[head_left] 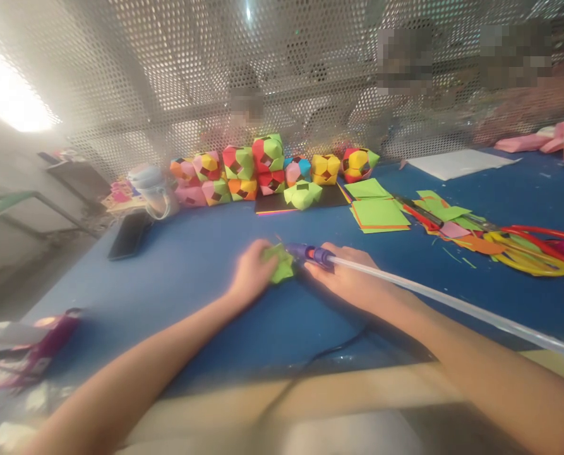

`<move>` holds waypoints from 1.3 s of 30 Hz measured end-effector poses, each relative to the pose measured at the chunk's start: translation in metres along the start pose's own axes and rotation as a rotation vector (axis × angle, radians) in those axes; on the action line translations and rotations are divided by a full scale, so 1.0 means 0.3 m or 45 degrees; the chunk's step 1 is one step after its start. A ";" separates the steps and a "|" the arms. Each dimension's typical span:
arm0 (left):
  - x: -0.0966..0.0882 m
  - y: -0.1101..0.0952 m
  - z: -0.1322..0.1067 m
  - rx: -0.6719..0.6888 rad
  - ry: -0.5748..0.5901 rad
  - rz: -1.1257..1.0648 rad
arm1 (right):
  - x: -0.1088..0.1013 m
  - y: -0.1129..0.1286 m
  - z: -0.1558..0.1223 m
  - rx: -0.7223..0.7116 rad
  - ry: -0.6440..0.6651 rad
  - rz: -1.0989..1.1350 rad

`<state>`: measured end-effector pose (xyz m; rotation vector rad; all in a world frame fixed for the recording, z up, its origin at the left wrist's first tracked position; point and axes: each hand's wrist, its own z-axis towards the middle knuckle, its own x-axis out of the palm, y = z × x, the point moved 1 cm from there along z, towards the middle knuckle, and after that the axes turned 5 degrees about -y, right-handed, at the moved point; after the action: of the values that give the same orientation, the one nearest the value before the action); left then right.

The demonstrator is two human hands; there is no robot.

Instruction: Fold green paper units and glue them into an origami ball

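Observation:
Near the front middle of the blue table, my left hand (252, 270) is closed around a small green folded-paper piece (282, 264). My right hand (345, 272) grips a purple hot glue gun (312, 254), its nose pointing left at the paper piece. Whether the nozzle touches the paper is too blurred to tell. A long clear glue stick (433, 294) runs from the gun's back end over my right forearm. Beyond my hands, a light green folded-paper shape (303, 194) rests on a dark paper stack (276, 203).
Several colourful paper balls (239, 163) line the table's back. Green paper squares (380, 213), paper scraps (445, 212) and yellow-handled scissors (530, 253) lie right. A phone (129, 235) and a pale cup (150, 186) are left. A dark cord (333, 347) crosses the front edge. Perforated mesh (168, 76) stands behind.

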<state>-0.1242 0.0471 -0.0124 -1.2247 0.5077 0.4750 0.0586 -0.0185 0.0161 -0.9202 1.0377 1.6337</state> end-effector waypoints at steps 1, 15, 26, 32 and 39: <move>0.001 0.000 0.000 0.003 0.010 -0.010 | 0.000 0.001 0.000 -0.016 -0.010 0.003; 0.003 0.000 0.001 -0.001 0.028 -0.061 | -0.008 0.006 0.005 0.032 0.048 0.011; 0.002 0.001 0.002 0.005 0.025 -0.028 | -0.027 0.010 0.007 0.110 0.101 0.031; 0.004 0.000 0.002 0.013 0.020 -0.067 | -0.022 0.019 0.008 0.037 0.077 0.043; 0.005 0.004 0.002 0.020 0.015 -0.066 | -0.023 0.014 0.010 0.074 0.088 0.046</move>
<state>-0.1236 0.0482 -0.0140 -1.2230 0.4879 0.4196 0.0560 -0.0186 0.0244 -0.9297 1.1495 1.6024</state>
